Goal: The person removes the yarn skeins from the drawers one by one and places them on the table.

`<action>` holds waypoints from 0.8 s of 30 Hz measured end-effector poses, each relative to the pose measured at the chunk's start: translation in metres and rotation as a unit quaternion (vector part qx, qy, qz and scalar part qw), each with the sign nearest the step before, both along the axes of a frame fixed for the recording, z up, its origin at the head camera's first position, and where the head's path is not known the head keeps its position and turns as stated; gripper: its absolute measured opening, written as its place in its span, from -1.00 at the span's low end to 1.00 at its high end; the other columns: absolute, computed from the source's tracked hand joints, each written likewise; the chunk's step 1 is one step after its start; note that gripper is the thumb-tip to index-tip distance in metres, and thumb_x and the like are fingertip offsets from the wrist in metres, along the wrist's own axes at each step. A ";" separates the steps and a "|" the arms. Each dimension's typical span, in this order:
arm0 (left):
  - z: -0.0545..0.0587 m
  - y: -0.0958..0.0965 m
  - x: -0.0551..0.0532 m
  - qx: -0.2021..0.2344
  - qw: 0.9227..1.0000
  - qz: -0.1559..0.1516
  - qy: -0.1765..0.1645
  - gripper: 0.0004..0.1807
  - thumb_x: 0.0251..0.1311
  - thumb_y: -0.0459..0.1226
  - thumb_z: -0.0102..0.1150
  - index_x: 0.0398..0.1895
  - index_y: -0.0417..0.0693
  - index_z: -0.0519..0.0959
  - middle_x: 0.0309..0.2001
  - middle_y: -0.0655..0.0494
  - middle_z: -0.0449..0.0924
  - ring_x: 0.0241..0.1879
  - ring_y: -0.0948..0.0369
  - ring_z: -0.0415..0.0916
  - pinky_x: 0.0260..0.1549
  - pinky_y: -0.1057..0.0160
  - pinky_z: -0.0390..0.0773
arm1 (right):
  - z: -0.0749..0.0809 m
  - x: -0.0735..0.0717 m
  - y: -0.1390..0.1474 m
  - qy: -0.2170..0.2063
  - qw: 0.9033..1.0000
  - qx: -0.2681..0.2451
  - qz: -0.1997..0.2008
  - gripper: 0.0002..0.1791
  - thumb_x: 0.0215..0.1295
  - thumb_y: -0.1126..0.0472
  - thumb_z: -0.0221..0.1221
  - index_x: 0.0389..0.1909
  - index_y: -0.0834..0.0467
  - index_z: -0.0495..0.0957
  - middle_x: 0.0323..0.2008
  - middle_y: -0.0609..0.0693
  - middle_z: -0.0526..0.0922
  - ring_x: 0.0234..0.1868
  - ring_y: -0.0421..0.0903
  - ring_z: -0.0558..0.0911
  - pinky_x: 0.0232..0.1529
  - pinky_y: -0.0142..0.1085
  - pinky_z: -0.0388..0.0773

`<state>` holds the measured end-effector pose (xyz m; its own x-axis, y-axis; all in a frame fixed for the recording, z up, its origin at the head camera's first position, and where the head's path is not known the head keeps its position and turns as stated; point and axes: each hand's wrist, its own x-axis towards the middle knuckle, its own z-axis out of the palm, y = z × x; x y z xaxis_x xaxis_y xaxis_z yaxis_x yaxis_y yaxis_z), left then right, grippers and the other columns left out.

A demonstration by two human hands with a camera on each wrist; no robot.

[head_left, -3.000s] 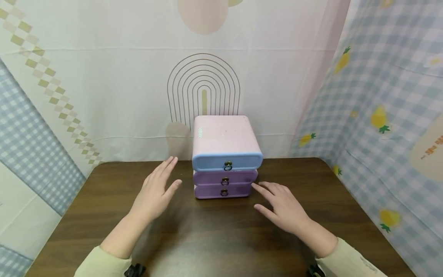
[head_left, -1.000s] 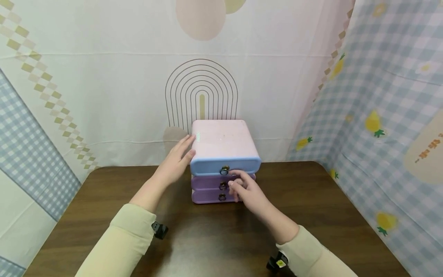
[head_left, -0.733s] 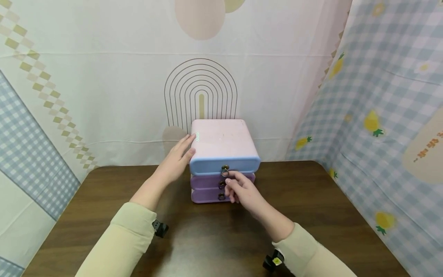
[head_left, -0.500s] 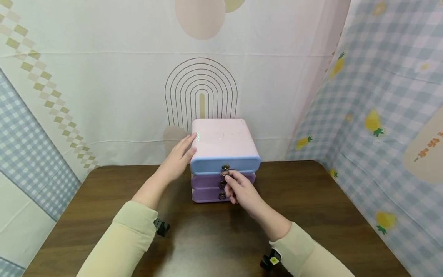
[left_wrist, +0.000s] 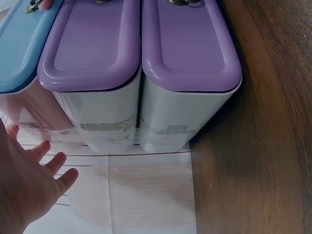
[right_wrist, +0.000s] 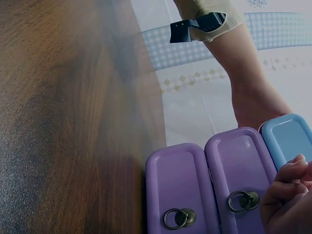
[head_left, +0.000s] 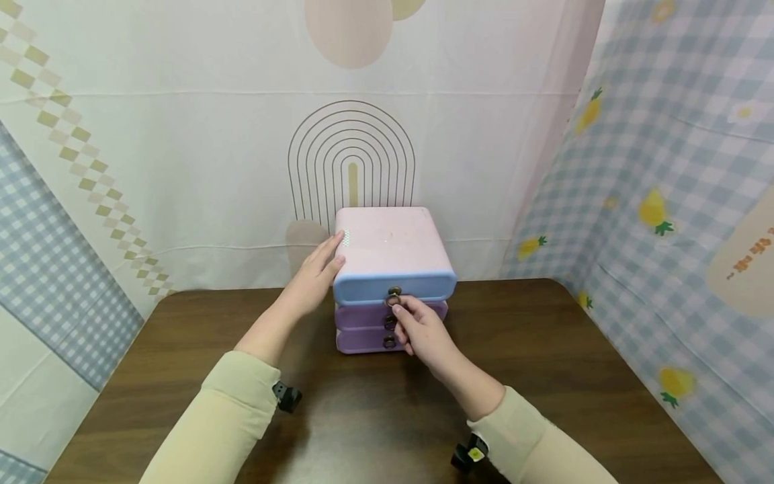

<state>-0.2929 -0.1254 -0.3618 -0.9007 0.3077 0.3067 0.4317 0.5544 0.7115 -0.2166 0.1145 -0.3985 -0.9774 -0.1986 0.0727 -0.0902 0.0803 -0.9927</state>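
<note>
A small three-drawer box stands at the back of the table, with a pink top point(head_left: 390, 238), a blue drawer front point(head_left: 363, 289) uppermost and two purple drawer fronts point(head_left: 363, 339) below. My left hand point(head_left: 310, 279) rests its fairly straight fingers against the upper left side of the box. With thumb and forefinger, my right hand point(head_left: 424, 329) pinches the ring pull point(head_left: 394, 300) of the blue drawer; its other fingers are curled below. In the right wrist view, ring pulls point(right_wrist: 175, 218) hang on both purple fronts. All the drawers look closed.
The brown wooden table point(head_left: 357, 417) spreads out in front of the box. A patterned cloth point(head_left: 484, 154) hangs right behind it, and a checked cloth point(head_left: 641, 269) runs along the right side. Each sleeve carries a black wrist camera point(head_left: 287, 396).
Both hands have come in from either side of the box. The left now touches its side, and the right has taken hold of the blue drawer's ring, which is lifted slightly.
</note>
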 end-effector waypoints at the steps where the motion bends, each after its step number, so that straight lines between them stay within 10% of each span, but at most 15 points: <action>1: 0.000 0.000 0.000 0.002 1.000 0.000 -0.001 -0.36 0.53 0.08 -0.30 0.60 0.22 0.01 0.56 -0.07 -0.05 0.52 -0.11 -0.17 0.38 -0.27 -0.11 | 0.000 0.000 0.000 0.001 1.000 0.003 -0.001 -0.73 0.56 0.20 -0.05 0.08 0.24 0.50 -0.69 -0.02 0.38 -0.72 -0.18 0.31 -0.71 -0.40 0.27; 24: -0.007 0.005 0.001 0.042 0.999 0.006 0.009 -0.37 0.53 0.07 -0.31 0.60 0.20 0.02 0.56 -0.02 -0.02 0.52 -0.10 -0.14 0.39 -0.26 -0.09 | -0.001 0.019 0.010 0.034 0.998 0.044 0.028 -0.69 0.57 0.19 -0.05 0.08 0.31 0.49 -0.74 -0.03 0.35 -0.78 -0.21 0.28 -0.73 -0.40 0.25</action>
<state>-0.2922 -0.1201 -0.3690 -0.8985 0.2684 0.3472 0.4380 0.4979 0.7485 -0.1973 0.1243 -0.3995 -0.9578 -0.2618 0.1189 -0.1645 0.1596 -0.9734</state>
